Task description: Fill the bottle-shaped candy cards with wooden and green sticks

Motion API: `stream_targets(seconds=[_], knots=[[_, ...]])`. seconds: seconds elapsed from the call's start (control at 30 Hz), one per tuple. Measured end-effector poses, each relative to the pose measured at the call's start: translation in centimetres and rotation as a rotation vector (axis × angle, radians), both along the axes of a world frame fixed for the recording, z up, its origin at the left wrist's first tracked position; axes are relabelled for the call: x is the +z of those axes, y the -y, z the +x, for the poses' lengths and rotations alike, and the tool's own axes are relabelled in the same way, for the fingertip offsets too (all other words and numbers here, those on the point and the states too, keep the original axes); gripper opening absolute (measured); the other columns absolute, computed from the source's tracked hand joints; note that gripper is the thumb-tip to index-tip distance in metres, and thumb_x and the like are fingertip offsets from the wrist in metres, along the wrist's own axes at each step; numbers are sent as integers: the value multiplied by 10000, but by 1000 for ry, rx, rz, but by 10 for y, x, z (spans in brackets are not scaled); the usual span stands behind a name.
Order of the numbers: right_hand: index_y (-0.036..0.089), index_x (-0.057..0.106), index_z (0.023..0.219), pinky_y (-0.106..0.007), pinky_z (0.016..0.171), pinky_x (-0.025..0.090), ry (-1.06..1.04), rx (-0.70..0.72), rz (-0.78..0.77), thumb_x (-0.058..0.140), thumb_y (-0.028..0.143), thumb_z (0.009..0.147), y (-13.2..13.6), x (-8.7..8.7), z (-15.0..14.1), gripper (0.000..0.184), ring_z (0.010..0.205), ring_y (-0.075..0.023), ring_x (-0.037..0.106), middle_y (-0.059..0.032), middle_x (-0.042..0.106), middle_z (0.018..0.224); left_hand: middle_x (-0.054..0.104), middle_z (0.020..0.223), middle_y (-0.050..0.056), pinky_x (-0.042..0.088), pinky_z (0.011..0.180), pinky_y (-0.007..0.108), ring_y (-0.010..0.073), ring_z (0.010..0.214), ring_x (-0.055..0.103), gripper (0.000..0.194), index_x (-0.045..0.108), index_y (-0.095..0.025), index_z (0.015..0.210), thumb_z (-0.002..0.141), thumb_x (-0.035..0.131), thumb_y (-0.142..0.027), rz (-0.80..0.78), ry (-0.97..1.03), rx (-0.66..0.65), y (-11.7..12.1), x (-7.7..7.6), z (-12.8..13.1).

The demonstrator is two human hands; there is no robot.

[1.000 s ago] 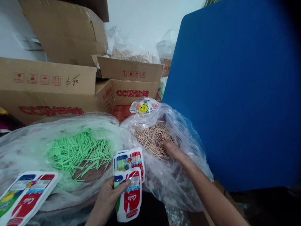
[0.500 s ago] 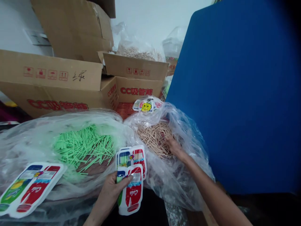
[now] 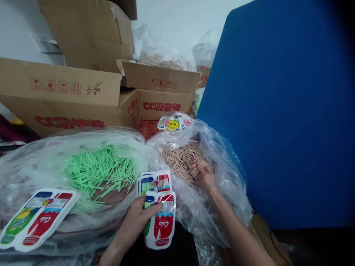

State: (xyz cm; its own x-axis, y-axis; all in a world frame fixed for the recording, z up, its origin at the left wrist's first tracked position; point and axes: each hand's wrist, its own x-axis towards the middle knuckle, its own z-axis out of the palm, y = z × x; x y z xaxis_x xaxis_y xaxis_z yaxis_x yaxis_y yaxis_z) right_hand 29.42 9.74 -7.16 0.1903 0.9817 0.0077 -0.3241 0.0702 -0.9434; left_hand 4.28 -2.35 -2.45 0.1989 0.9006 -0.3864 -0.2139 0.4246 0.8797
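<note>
My left hand (image 3: 138,220) grips a bottle-shaped red and white Cola packet (image 3: 162,221) at the bottom centre, thumb across its top, with green sticks showing inside. Just above it lies another filled packet (image 3: 154,182). My right hand (image 3: 204,174) is inside a clear plastic bag (image 3: 222,173), its fingers closed on a small bunch of tan sticks (image 3: 200,168) above the heap of tan sticks (image 3: 180,159). To the left, a larger clear bag holds a pile of green sticks (image 3: 100,170).
A flat sheet of empty Cola-printed packets (image 3: 36,218) lies at the lower left. Cardboard boxes (image 3: 63,96) stand behind the bags, one carrying another bag of tan sticks (image 3: 163,61). A smiley-printed packet (image 3: 173,123) sits behind the tan bag. A big blue panel (image 3: 277,111) fills the right side.
My right hand has closed on a bunch of tan sticks and lifted it off the heap. My left hand with the Cola packet has shifted slightly right.
</note>
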Motion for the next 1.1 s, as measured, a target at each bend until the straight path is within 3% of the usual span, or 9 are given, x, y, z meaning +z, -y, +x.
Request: stream_targets(seconds=[0.2,0.33,0.5,0.73,0.97,1.1], knots=[[239,627,881,-410,965,465,-419,107,90,716,284,757,28,73,-38,159,825,-186,687,31,686,772,733,757,68,490,641,263,173,652,642,218,719,-102,806,720,757,-298,81,73,-118,-18,17,18],[248,617,874,-427,989,446,-497,186,69,685,281,787,56,96,-77,116,809,-180,686,32,670,733,722,747,62,481,648,264,158,635,624,208,717,-100,814,710,765,-274,96,144,-119,-18,19,20],[238,604,886,-394,952,472,-457,169,-18,658,318,813,74,92,-102,121,950,-214,678,16,682,753,710,727,48,471,636,249,138,615,608,178,707,-102,791,700,774,-239,102,202,-77,-15,16,14],[217,591,915,-378,882,513,-374,123,-54,669,327,798,80,88,-103,178,970,-232,673,0,690,762,714,863,38,475,744,272,153,736,624,250,716,-133,912,687,784,-219,130,258,-36,-15,16,15],[225,563,946,-357,819,540,-418,63,-77,669,333,798,82,84,-105,212,921,-220,689,15,673,803,673,711,27,451,662,257,138,635,574,208,700,-108,765,705,767,-296,165,101,-99,-15,11,12],[226,550,942,-336,768,541,-373,79,-91,668,341,790,83,84,-107,225,890,-221,691,12,674,779,695,780,47,460,692,274,173,698,605,266,723,-115,858,699,766,-323,177,84,-111,-15,11,11]])
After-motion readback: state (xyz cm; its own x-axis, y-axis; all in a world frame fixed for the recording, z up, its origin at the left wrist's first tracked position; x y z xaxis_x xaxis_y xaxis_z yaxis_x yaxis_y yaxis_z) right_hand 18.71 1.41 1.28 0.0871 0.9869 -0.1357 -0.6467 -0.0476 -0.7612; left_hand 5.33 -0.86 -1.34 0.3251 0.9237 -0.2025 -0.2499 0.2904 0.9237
